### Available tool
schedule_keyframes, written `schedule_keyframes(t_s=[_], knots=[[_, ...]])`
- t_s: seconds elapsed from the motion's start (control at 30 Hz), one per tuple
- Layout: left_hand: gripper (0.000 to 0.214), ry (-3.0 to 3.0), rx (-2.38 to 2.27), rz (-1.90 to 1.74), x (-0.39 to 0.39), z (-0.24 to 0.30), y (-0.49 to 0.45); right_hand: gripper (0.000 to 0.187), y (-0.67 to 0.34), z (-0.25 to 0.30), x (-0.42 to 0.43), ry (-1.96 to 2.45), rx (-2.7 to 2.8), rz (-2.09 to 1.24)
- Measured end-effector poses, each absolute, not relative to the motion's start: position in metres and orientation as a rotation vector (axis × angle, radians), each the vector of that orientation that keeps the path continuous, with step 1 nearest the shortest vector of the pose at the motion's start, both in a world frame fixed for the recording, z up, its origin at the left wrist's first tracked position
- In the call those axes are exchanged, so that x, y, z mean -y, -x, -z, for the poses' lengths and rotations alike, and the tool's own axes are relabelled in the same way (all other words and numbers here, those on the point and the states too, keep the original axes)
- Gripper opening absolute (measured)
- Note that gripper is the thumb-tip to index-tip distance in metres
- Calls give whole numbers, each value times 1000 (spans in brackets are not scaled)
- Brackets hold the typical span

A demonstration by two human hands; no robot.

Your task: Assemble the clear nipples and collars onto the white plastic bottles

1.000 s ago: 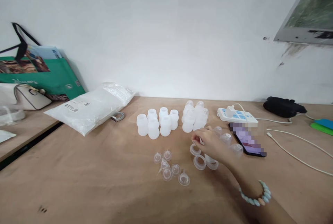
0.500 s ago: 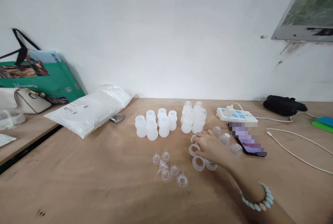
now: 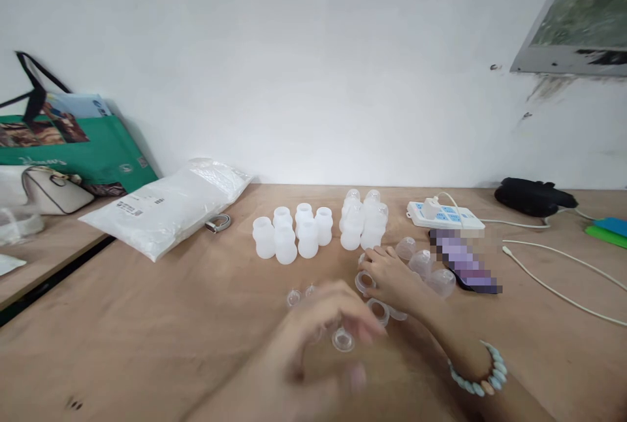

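My right hand (image 3: 392, 275) rests over a cluster of clear plastic rings (image 3: 365, 283). Its fingers curl down around the rings at the left side; the fingertips are partly hidden. My left hand (image 3: 328, 330), blurred by motion, hovers above the clear bottle nipples (image 3: 343, 340) with thumb and fingers apart and nothing seen between them. It covers several of the nipples. Clear domed caps (image 3: 420, 264) lie just right of my right hand. Behind stand several white waisted bottles (image 3: 285, 242) without tops and a group of bottles with clear domed caps (image 3: 351, 232).
A white power strip (image 3: 445, 215) with a plug and a phone (image 3: 463, 262) lie at the right, with white cables (image 3: 553, 285) beyond. A white plastic parcel (image 3: 171, 206), a coiled cable (image 3: 218, 223) and a green bag (image 3: 102, 154) sit at the left. A wall (image 3: 313, 82) bounds the back.
My left hand has come into view from below and now covers part of the nipples. My right hand stays over the rings; the nearest ring has shifted slightly.
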State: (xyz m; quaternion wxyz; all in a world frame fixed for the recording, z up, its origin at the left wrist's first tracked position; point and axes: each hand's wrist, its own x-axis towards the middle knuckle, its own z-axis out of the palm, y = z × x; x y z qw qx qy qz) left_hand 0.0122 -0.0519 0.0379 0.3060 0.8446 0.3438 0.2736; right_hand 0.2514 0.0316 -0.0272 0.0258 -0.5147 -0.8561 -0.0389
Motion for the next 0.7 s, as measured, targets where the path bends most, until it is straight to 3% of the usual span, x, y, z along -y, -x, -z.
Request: schedule_keyframes(t_s=[0.07,0.2,0.33,0.5,0.7], knots=[[20,-2267,-1080,-711,22,-26,-19,12,-251,27,-31,1589,2637,128],[10,-2576,-1140,-312,-7,-1,-26,12,-249,22,-31,1550,2548,84],[18,-2646,-1052,-184,-9,9,-28,17,-247,15,-29,1442,2407,-45],[18,-2526,-1087,-399,-14,8,-24,22,-244,11,-25,1277,2239,-169],[8,-1918,-1045,-781,-22,7,-14,30,-238,10,-17,1157,1938,-291]])
